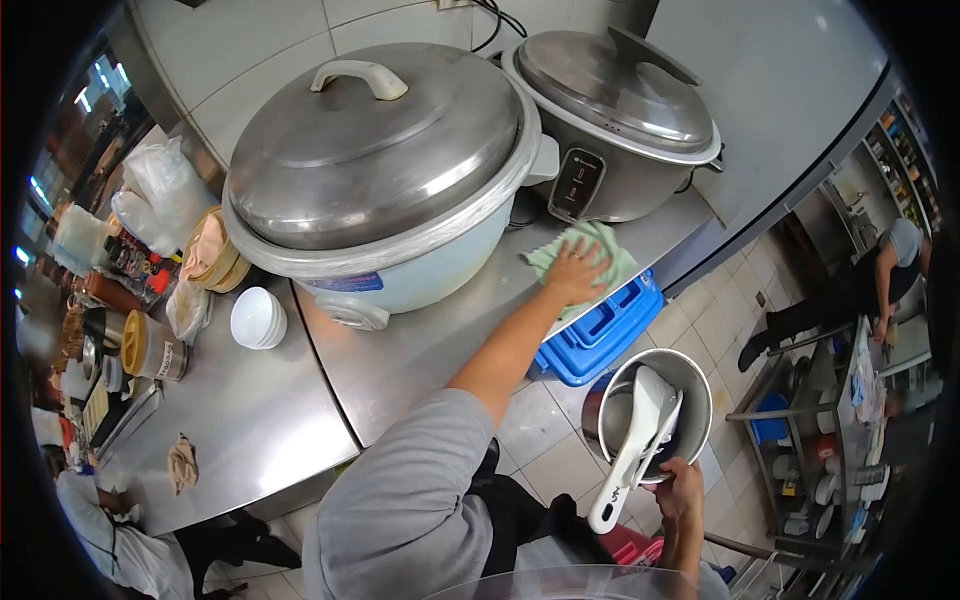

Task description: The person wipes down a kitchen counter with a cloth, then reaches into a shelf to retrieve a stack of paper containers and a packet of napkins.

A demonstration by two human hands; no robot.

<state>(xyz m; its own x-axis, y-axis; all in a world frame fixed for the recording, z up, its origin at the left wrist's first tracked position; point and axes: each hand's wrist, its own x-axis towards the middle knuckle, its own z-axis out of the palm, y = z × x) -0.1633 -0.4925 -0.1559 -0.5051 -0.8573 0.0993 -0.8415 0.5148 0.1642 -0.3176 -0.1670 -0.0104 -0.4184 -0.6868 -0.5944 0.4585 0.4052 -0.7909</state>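
My left hand (577, 272) lies on a pale green cloth (612, 252), pressing it to the steel counter near its right edge, just in front of the smaller rice cooker (640, 180). Over the floor, my right hand (680, 488) grips the rim of a metal pot (695, 400) tilted towards me. Inside the pot rest a white rice paddle (640, 430) and another white utensil (668, 425) beside it, the paddle's handle sticking out over the rim. Left of my left hand stands a large rice cooker (420, 270) with its steel lid (400, 150) on.
White bowls (258, 318) are stacked on the steel counter (250, 420), near a basket (215, 255), a yellow-lidded tub (155, 345) and a crumpled cloth (183, 463). A blue lidded bin (600, 330) stands below the counter edge. Other people (130, 540) are at lower left and far right.
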